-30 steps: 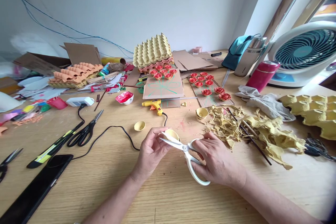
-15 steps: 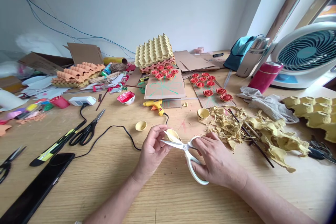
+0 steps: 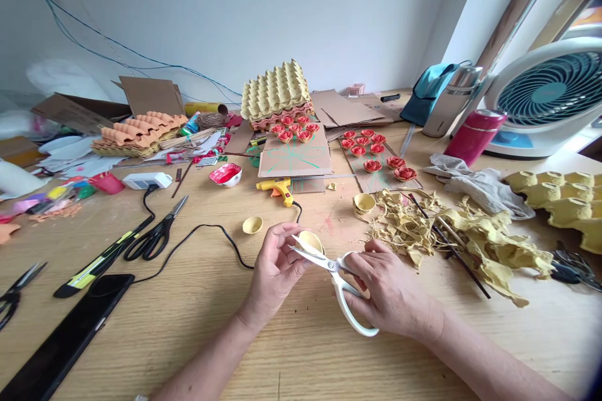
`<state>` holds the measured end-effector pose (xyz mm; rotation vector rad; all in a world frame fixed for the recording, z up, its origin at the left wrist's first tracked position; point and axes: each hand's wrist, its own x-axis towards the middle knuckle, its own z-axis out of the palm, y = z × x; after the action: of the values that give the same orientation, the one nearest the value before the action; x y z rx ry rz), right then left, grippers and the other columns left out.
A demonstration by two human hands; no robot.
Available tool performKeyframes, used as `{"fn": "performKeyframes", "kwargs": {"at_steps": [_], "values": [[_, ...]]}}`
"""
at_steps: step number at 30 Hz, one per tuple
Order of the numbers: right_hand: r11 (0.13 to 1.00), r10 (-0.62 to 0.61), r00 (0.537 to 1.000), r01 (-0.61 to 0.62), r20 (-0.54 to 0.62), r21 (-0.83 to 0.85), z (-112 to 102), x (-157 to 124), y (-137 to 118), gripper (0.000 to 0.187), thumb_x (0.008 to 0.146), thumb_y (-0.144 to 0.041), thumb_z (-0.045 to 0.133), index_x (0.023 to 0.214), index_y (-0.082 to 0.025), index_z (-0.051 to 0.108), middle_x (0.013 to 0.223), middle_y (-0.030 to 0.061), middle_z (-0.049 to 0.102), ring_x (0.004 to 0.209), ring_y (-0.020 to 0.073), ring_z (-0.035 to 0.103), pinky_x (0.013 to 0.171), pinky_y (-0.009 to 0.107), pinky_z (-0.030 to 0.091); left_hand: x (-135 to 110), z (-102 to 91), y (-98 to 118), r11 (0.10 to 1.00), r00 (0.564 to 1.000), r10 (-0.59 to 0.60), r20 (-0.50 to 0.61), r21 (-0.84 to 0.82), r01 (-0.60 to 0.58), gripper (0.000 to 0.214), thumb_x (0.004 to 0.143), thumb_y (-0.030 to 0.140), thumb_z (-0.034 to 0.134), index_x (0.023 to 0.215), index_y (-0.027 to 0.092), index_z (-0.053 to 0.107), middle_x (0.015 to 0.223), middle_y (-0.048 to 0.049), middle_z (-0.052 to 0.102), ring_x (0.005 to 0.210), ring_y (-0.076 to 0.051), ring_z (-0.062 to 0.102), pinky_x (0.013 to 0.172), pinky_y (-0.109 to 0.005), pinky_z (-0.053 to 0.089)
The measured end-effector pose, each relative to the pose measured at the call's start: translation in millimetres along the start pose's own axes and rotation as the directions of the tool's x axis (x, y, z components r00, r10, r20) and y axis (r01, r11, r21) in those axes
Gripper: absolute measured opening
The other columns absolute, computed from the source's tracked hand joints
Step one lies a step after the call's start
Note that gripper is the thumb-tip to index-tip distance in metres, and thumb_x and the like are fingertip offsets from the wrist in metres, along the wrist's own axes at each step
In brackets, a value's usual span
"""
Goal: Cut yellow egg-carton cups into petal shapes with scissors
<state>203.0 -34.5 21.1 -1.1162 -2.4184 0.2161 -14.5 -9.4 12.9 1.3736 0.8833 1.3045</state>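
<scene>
Between the fingers and thumb of my left hand (image 3: pixel 278 258) is a small yellow egg-carton cup (image 3: pixel 312 239), its opening facing up. My right hand (image 3: pixel 386 288) grips white-handled scissors (image 3: pixel 333 265) with fingers through the loops. The scissors' blades are parted and lie at the cup's near rim, pointing left toward my left fingers. Another cut cup (image 3: pixel 253 225) sits beyond my left hand. A few stacked cups (image 3: pixel 364 203) stand beside a heap of yellow carton scraps (image 3: pixel 407 225) past my right hand.
A yellow glue gun (image 3: pixel 277 190) lies ahead, its black cord running left. Red paper roses (image 3: pixel 372 165) rest on cardboard. Black scissors (image 3: pixel 157 232), a cutter knife (image 3: pixel 96 263) and a phone (image 3: pixel 70 338) lie left. Egg trays (image 3: pixel 275 91) stand behind; a fan (image 3: pixel 550 97) is at right.
The scissors' handle loops have spread slightly wider, and the lower loop has shifted a little down and right. The cup is still held in my left hand.
</scene>
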Motion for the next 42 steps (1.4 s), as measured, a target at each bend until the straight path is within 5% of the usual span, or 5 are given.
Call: {"fn": "performKeyframes", "kwargs": {"at_steps": [17,25,32,42], "values": [[0.996,0.084,0.995,-0.086,0.053,0.031,1.3,2.7,1.5,0.015,0.088,-0.028,0.054,0.079,-0.022,0.044,0.07,-0.0002,0.061,0.061,0.0164,0.053,0.074,0.033,0.032,-1.0,-0.8,-4.1,0.969,0.982,0.151,-0.113,0.213,-0.125,0.049,0.078,0.019,0.075,0.119,0.027,0.049,0.118,-0.0061,0.059,0.106,-0.018,0.06,0.086,-0.03,0.053],[0.977,0.168,0.984,-0.157,-0.065,0.146,1.9,2.4,6.5,0.019,0.09,-0.028,0.052,0.078,-0.023,0.039,0.069,-0.0022,0.056,0.061,0.0157,0.05,0.073,0.034,0.035,1.5,-4.0,-5.3,0.994,0.997,0.038,-0.061,0.106,-0.031,0.048,0.082,0.021,0.069,0.126,0.026,0.049,0.124,-0.0071,0.059,0.111,-0.019,0.061,0.096,-0.032,0.051],[0.906,0.341,0.938,-0.311,-0.06,0.286,9.4,3.6,11.6,0.021,0.092,-0.028,0.049,0.073,-0.023,0.041,0.063,-0.003,0.051,0.06,0.0156,0.047,0.061,0.028,0.038,5.1,-4.0,-5.0,0.978,0.999,-0.047,0.018,0.204,0.042,0.042,0.08,0.016,0.064,0.121,0.019,0.057,0.116,-0.0088,0.063,0.109,-0.021,0.063,0.094,-0.033,0.053],[0.89,0.345,0.937,-0.304,-0.064,0.341,13.8,1.5,14.5,0.024,0.095,-0.035,0.048,0.075,-0.023,0.046,0.065,-0.0024,0.052,0.062,0.0151,0.047,0.06,0.027,0.039,9.7,-11.5,-23.0,0.723,0.985,0.153,0.083,0.67,-0.169,0.039,0.075,0.007,0.064,0.11,0.025,0.058,0.108,-0.0051,0.066,0.097,-0.021,0.063,0.086,-0.035,0.051]]}}
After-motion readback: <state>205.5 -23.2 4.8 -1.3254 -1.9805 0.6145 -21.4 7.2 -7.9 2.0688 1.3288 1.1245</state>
